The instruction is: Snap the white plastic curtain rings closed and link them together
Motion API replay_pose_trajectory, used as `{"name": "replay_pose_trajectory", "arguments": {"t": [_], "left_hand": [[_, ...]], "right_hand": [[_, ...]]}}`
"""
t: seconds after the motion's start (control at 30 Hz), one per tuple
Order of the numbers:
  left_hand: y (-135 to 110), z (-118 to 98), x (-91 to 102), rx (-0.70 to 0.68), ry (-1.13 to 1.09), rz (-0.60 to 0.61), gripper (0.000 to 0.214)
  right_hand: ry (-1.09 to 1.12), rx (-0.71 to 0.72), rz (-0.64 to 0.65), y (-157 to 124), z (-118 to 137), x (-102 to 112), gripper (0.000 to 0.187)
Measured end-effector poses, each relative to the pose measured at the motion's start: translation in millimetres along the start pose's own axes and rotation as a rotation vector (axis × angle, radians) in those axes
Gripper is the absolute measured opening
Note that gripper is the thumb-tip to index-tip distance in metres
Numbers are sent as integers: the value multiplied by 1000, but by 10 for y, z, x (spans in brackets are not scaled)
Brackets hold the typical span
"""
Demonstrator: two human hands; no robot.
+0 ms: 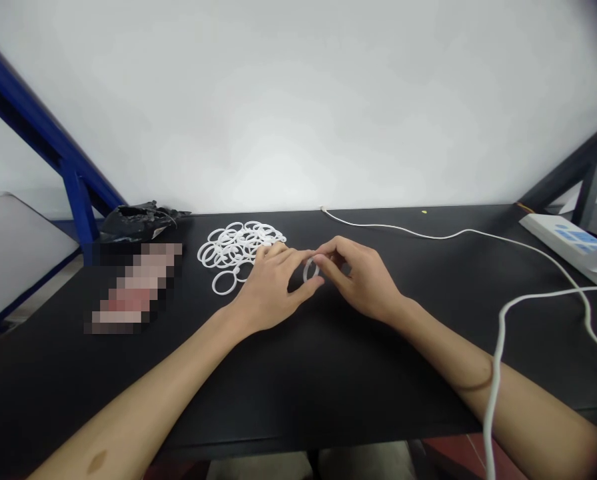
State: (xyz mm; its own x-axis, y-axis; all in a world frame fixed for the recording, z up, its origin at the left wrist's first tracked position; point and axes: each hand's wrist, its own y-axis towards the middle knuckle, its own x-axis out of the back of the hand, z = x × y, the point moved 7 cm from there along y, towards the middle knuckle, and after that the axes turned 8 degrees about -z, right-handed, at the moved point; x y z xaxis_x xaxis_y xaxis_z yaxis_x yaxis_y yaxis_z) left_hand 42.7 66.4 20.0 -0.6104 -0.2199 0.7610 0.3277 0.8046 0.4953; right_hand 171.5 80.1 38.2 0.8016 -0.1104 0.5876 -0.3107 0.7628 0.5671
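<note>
A small white ring (310, 271) is pinched between the fingertips of both hands above the black table (328, 373). My left hand (271, 288) closes on its left side and my right hand (361, 277) on its right. Just behind my left hand lies a heap of several white rings (238, 243), and one loose ring (224, 283) sits in front of the heap.
A crumpled black bag (136, 221) lies at the back left, with a blurred patch (134, 288) in front of it. A white cable (453, 235) runs across the back right and down over my right forearm. A white power strip (573, 243) sits at the right edge.
</note>
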Motion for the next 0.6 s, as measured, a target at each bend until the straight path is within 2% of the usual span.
{"name": "replay_pose_trajectory", "arguments": {"t": [0.4,0.6], "left_hand": [[-2,15,10,-6,36,-39,34],[25,21,80,-10,142,-150,29]], "right_hand": [[-6,16,-19,-5,-5,-2,18],[16,-67,22,-5,-78,-45,17]]}}
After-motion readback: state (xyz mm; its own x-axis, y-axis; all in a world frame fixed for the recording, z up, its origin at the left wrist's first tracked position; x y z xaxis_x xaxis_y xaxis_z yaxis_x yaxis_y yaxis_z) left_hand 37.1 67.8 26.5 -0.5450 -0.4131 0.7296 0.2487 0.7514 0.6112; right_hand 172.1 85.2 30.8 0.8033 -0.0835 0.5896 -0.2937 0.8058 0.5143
